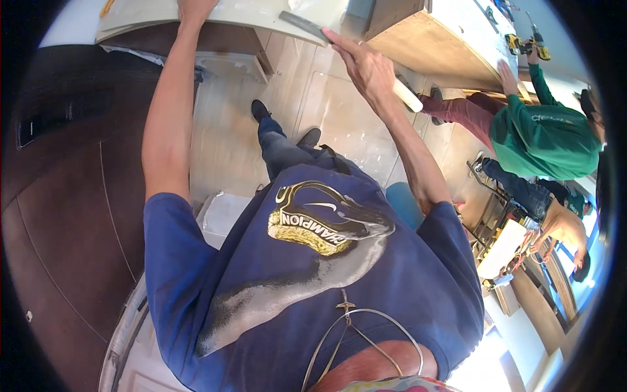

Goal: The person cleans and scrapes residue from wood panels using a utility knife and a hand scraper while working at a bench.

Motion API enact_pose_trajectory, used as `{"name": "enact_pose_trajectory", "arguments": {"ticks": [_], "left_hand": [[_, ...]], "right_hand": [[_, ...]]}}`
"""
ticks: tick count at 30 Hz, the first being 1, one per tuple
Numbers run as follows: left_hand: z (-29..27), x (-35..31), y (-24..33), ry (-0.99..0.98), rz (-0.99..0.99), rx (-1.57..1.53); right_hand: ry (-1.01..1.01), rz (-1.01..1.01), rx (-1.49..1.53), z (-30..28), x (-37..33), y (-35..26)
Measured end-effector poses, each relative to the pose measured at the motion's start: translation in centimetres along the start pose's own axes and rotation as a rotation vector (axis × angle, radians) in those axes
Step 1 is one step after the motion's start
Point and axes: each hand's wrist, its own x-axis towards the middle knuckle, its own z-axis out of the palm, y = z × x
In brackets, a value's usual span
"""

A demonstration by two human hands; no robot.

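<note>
R hand: fingers clamped on flat, grey, metal-looking bar tool w/ pale, rounded handle; index finger extended fwd. Bar overlaps near edge of off-white, smooth-faced sheet panel; contact unclear. L hand at same edge, cut off by frame; finger state can't be told. Handling (est.): tool prob. stiff, fairly light; hold by handle, steady bar w/ fingertip. Panel prob. rigid, edge may chip. Beyond: box-shaped tan wood cabinet, flat-sided.
</note>
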Motion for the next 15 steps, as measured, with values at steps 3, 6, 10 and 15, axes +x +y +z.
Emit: {"name": "enact_pose_trajectory", "arguments": {"ticks": [3,6,10,15], "left_hand": [[-0.4,0.0,-0.7,-0.067,-0.003,0.01],[-0.5,0.3,0.9,-0.08,-0.003,-0.022],[0.5,-0.7,-1.1,0.027,-0.002,0.042],[0.8,-0.1,-1.2,-0.016,0.022,0.022]], "right_hand": [[0.002,-0.026,0.026,-0.4,-1.3,0.2],[0.055,-0.018,0.126,0.3,-2.5,0.7],[-0.028,-0.011,-0.024,-0.1,-0.1,-0.6],[-0.009,-0.018,0.094,0.7,-1.1,0.7]]}}
